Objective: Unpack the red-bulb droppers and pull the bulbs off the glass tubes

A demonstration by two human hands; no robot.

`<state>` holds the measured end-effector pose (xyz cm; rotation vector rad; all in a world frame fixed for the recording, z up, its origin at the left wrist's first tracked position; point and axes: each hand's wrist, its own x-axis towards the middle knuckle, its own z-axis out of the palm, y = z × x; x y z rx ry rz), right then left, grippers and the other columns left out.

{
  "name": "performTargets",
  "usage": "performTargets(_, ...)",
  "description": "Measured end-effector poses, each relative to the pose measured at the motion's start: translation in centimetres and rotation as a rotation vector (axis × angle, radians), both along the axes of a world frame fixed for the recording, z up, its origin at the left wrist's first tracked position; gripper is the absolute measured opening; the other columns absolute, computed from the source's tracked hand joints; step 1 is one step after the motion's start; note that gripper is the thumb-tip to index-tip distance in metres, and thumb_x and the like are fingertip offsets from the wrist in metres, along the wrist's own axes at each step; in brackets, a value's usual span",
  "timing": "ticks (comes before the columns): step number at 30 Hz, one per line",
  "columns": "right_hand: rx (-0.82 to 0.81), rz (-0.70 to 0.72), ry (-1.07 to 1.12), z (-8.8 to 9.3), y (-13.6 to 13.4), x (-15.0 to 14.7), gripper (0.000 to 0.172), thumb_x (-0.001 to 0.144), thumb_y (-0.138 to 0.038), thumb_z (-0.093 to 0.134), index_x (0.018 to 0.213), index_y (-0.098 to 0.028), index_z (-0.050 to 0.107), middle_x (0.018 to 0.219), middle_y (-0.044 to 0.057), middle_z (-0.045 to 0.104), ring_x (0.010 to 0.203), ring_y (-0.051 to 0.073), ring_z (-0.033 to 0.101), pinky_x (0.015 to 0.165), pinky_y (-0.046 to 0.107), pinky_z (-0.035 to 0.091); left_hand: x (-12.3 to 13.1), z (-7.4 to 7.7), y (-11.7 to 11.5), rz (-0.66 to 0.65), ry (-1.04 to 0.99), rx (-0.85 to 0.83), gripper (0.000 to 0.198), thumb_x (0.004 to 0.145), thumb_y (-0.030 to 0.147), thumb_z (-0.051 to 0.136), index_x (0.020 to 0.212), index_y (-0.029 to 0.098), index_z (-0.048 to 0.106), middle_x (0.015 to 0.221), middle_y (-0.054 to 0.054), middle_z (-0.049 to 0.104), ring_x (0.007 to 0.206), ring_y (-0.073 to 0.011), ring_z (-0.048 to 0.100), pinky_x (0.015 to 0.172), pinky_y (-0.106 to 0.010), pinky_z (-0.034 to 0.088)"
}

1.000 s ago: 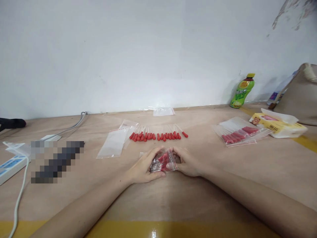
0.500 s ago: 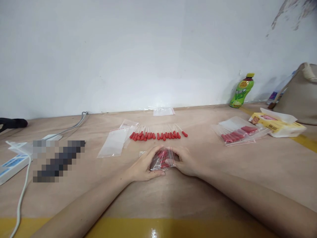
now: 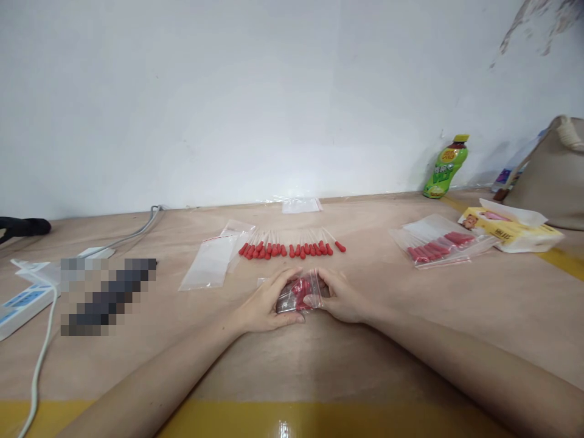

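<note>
Between my two hands is a clear zip bag [image 3: 298,292] with red-bulbed droppers inside; its red-lined zip edge lies toward the right. My left hand [image 3: 269,302] curves around the bag's left side, thumb along the near edge. From the right, my right hand [image 3: 342,297] grips the zip end, thumb on top of the plastic. Just beyond the hands, a row of loose droppers [image 3: 292,249] lies with red bulbs toward me and clear stems pointing to the wall. Left of that row are flat clear zip bags [image 3: 207,261].
Filled zip bags of droppers [image 3: 438,246] lie to the right, beside a yellow tissue pack [image 3: 511,231]. A green drink bottle [image 3: 446,167] leans against the wall near a beige bag [image 3: 547,176]. On the left are a power strip [image 3: 27,304] with cables and a blurred dark object [image 3: 112,298].
The bag's plastic and the red bulbs in it have shifted slightly between my hands. Both hands stay in nearly the same place.
</note>
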<state>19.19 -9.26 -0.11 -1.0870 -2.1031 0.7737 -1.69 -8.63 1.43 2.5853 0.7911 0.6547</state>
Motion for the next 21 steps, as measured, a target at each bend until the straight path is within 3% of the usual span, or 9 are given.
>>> performTargets(5,0.008,0.043,-0.014,0.24,-0.02,-0.09,0.024,0.078,-0.036,0.057,0.096,-0.020,0.057,0.093,0.003,0.063,0.087,0.018,0.056,0.081,0.034,0.038,0.03,0.04,0.00,0.007,0.008,0.022,0.079,0.071,0.042,0.065,0.133,0.018,0.023,0.130,-0.016,0.040,0.119,-0.0276,0.041,0.097,-0.044,0.037)
performTargets(10,-0.035,0.066,0.017,0.46,-0.01,0.12,0.016,0.079,-0.032,0.056,0.090,-0.021,0.058,0.085,-0.001,0.064,0.075,0.014,0.056,0.072,0.028,0.041,-0.01,0.05,-0.03,0.022,0.024,0.000,0.077,0.070,0.043,0.065,0.132,0.020,0.025,0.130,-0.015,0.041,0.119,-0.0276,0.041,0.096,-0.045,0.037)
performTargets(15,-0.107,0.093,0.117,0.20,-0.05,-0.03,0.017,0.080,-0.033,0.054,0.089,-0.020,0.058,0.073,-0.002,0.061,0.063,0.011,0.053,0.059,0.024,0.041,-0.01,0.05,-0.04,0.020,0.031,-0.002,0.076,0.071,0.043,0.064,0.132,0.020,0.025,0.129,-0.015,0.041,0.118,-0.0278,0.042,0.096,-0.045,0.037)
performTargets(21,-0.235,0.049,0.351,-0.12,0.01,-0.49,0.026,0.078,-0.041,0.054,0.083,-0.017,0.061,0.076,0.001,0.064,0.069,0.015,0.058,0.063,0.028,0.046,-0.19,-0.18,0.02,0.024,0.035,-0.006,0.076,0.071,0.045,0.063,0.131,0.019,0.025,0.129,-0.015,0.041,0.117,-0.0270,0.043,0.095,-0.044,0.038)
